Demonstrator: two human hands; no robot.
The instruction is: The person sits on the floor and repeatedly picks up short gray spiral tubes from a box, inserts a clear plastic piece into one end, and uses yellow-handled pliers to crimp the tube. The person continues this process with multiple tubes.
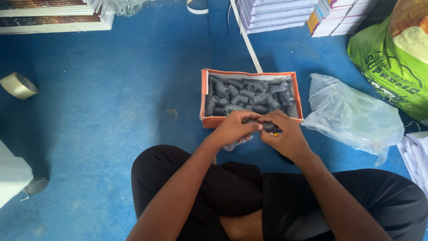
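Sitting cross-legged on blue floor mat (pixel 111 111); orange box (pixel 203 96) of grey pipe fittings (pixel 247 96) mid-mat, clear plastic bag (pixel 352 114) just beside its right edge, tape roll (pixel 18 85) at left edge; left hand (pixel 234 127) and right hand (pixel 285 136) both pinched on small grey fitting (pixel 267 126) at box's near edge

item: small grey pipe fitting (pixel 269 126) | state: being pinched between the fingers (pixel 257 126) of both hands, mostly hidden | place: hovering just in front of the orange box's (pixel 203 96) near wall | box: lying open on the blue floor, holding a heap of matching grey elbow fittings (pixel 247 96)
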